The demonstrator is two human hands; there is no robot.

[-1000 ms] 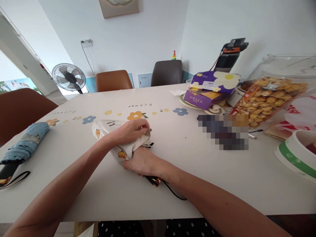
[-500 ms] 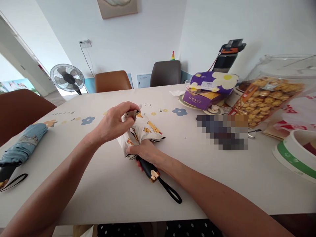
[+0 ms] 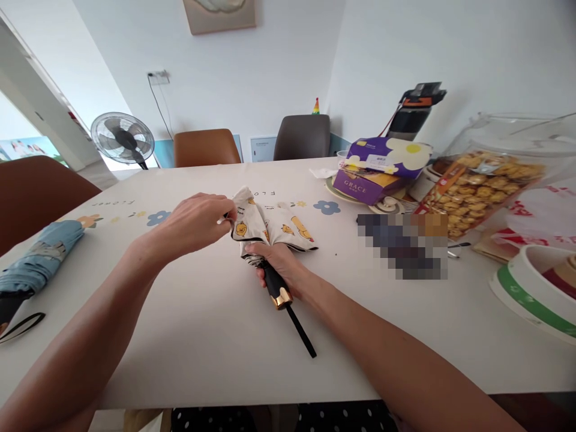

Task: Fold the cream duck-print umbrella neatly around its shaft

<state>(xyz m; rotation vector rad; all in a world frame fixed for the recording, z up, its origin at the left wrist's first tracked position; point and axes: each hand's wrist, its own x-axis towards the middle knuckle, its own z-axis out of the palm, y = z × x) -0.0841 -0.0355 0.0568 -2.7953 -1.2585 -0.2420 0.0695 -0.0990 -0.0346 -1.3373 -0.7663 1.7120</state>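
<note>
A folded white umbrella [image 3: 270, 225] printed with small yellow ducks lies on the table [image 3: 216, 324] in front of me. My right hand [image 3: 281, 264] is closed round its black handle, whose gold-trimmed end and black wrist strap [image 3: 300, 330] stick out toward me. My left hand [image 3: 198, 222] pinches the edge of the umbrella's cloth at its left side, fingers pressed together. The cloth is loose and spread a little to the right.
A folded blue umbrella [image 3: 36, 267] lies at the table's left edge. At the right stand a purple box [image 3: 373, 174], a bag of snacks [image 3: 481, 186] and a green-rimmed bowl [image 3: 535, 294]. Brown chairs [image 3: 207, 147] and a fan [image 3: 122, 138] stand behind the table.
The umbrella has been turned and lifted from under my hands, and its cloth has come loose. My left hand moved from gripping the bundle to pinching a cloth edge; the handle now shows.
</note>
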